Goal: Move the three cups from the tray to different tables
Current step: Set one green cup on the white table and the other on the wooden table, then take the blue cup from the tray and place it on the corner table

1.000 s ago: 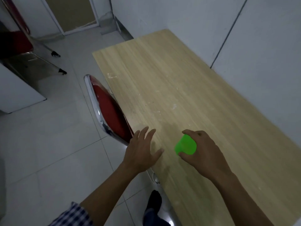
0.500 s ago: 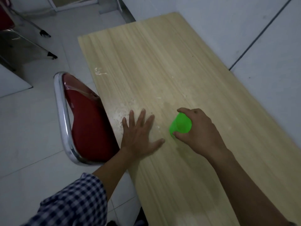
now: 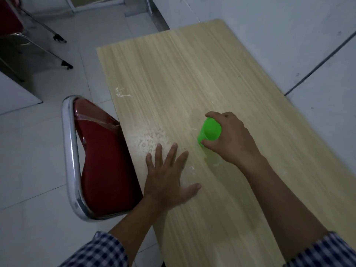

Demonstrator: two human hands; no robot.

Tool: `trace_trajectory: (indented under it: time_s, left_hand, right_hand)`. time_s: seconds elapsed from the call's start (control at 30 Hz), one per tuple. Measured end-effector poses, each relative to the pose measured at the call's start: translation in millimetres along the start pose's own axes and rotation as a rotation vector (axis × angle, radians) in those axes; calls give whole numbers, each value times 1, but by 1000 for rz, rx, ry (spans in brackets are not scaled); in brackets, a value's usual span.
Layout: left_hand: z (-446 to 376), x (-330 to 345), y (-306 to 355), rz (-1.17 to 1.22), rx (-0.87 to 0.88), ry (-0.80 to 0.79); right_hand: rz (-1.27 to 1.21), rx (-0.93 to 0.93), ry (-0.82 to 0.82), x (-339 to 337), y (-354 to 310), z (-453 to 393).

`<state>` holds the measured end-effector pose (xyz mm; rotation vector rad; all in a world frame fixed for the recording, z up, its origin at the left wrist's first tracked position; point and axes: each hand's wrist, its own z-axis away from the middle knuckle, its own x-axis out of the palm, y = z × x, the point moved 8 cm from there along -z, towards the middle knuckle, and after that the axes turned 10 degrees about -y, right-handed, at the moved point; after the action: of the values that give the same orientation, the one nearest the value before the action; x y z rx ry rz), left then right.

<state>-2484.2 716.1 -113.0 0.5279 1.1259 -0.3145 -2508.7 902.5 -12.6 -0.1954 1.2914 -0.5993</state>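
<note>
Right hand [image 3: 234, 140] fingers grip green cup [image 3: 209, 132], tilted, mouth facing the camera; left hand [image 3: 166, 182] splayed flat on table [image 3: 173, 74].

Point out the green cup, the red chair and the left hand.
green cup [image 3: 209, 132], head view, on its side wall.
red chair [image 3: 104, 160], head view, on the red backrest.
left hand [image 3: 166, 182], head view, on its back.

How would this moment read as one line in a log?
right hand: gripping green cup | left hand: flat on wooden table | tray: unseen
</note>
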Motion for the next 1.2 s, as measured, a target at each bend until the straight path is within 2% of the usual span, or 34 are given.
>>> trace_trajectory:
  time_s: [0.53,0.67,0.93,1.2]
  left_hand:
    - [-3,-1,-3,20,4,-8]
    - [-3,-2,-3,12,0,-4]
    - [-2,-2,-5,2,2,41]
    - [32,11,-4,40,-1,16]
  right_hand:
    - [46,-3,-59,8,-10,-35]
    - [-13,7,-50,6,-7,-28]
    - [-85,224,9,17,48,46]
    - [-30,265,-289,91,51,147]
